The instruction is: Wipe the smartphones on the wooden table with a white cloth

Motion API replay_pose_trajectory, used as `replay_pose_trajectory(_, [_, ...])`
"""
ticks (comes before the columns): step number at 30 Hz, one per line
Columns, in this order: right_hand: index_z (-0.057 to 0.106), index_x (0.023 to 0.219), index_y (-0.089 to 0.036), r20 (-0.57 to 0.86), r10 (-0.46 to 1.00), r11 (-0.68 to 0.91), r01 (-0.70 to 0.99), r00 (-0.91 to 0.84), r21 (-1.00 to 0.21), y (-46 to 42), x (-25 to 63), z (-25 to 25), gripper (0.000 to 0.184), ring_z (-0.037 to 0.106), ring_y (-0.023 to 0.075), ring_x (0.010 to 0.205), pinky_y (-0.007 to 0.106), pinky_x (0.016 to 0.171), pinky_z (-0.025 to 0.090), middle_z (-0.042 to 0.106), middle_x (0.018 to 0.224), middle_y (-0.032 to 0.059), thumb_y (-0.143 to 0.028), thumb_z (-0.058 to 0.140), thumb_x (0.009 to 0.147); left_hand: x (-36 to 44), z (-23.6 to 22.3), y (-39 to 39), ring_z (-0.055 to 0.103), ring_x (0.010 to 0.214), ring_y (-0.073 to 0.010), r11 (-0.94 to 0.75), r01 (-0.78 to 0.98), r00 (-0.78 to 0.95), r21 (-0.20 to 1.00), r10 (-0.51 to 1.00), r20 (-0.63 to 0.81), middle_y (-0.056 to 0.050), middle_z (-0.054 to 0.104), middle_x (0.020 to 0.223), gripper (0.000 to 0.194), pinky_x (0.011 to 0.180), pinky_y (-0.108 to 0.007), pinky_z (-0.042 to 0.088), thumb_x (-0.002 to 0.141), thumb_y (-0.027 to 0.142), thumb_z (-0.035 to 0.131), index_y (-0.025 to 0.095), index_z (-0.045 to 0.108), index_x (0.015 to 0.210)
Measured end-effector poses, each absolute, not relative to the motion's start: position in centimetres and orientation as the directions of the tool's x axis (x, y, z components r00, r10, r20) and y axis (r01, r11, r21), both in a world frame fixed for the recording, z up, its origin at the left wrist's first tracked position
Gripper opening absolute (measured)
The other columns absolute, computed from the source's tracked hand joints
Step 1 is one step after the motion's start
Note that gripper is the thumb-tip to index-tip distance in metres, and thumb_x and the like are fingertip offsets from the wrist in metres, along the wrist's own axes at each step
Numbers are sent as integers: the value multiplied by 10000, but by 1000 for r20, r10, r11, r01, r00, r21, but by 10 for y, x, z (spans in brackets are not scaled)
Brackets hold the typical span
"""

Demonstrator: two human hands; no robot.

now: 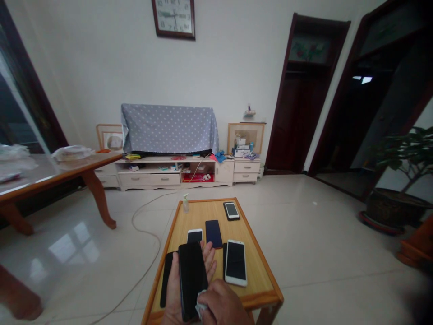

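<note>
In the head view, a black smartphone (192,275) lies screen up in my left hand (172,291), with the thumb along its left edge and the fingers showing past its right edge. My right hand (225,304) is closed on a small crumpled pale cloth or tissue (200,299), which is at the phone's lower right edge. A black phone (165,280) lies partly hidden left of my left hand. Just beyond are a white phone (195,235) and a dark blue phone (214,233). A larger white phone (236,262) partly covers a dark one.
The small wooden table (259,271) has a raised rim. At its far end are a white phone (232,210) on a black one and a pump bottle (186,204). A cable (158,239) runs across the floor. A larger table (77,164) stands left, a potted plant (399,207) right.
</note>
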State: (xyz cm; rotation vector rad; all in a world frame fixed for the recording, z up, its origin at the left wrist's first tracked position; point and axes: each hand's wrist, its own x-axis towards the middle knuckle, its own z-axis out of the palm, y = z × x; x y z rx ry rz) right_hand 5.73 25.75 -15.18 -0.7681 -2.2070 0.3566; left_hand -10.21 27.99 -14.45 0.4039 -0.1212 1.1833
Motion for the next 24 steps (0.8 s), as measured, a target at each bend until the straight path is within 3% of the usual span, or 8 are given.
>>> replay_pose_trajectory(4, [651, 1002, -217, 566, 681, 732, 453, -465, -509, 259, 58, -131, 199, 601, 213, 913, 296, 777, 463, 627, 964, 71, -173, 476, 917, -98, -144, 276, 284, 1528, -286, 276, -933, 318, 232, 933, 169, -169, 471, 1547, 843, 1277, -515, 94, 920, 773, 304, 176, 486, 1487])
replay_pose_trajectory(10, [658, 929, -249, 585, 565, 825, 395, -583, -403, 254, 46, -150, 91, 597, 190, 765, 268, 662, 451, 618, 864, 28, -275, 577, 895, -101, -150, 278, 356, 1494, -304, 284, -926, 318, 248, 941, 110, -178, 530, 1500, 849, 1259, -535, 170, 905, 783, 342, 168, 516, 1462])
replay_pose_trajectory(16, [651, 1014, -231, 573, 684, 729, 453, -453, -513, 260, 55, -124, 180, 611, 209, 917, 310, 842, 482, 625, 947, 53, -162, 506, 933, -77, -142, 268, 495, 1397, -304, 323, -895, 342, 307, 940, 9, -181, 628, 1389, 733, 1235, -492, 259, 958, 653, 419, 128, 513, 1459])
replay_pose_trajectory(22, [676, 949, -258, 565, 541, 837, 334, -622, -434, 253, 51, -143, 91, 615, 178, 792, 258, 691, 473, 635, 891, 15, -254, 606, 892, -82, -136, 273, 473, 1414, -311, 320, -904, 339, 283, 940, 20, -170, 628, 1387, 787, 1224, -514, 278, 906, 708, 468, 147, 511, 1457])
replay_pose_trajectory(24, [681, 956, -259, 559, 565, 821, 346, -607, -453, 254, 49, -140, 96, 615, 180, 802, 265, 702, 471, 633, 901, 16, -255, 608, 895, -80, -139, 273, 475, 1413, -310, 341, -893, 355, 294, 935, -4, -169, 630, 1385, 766, 1227, -512, 273, 920, 691, 462, 149, 508, 1460])
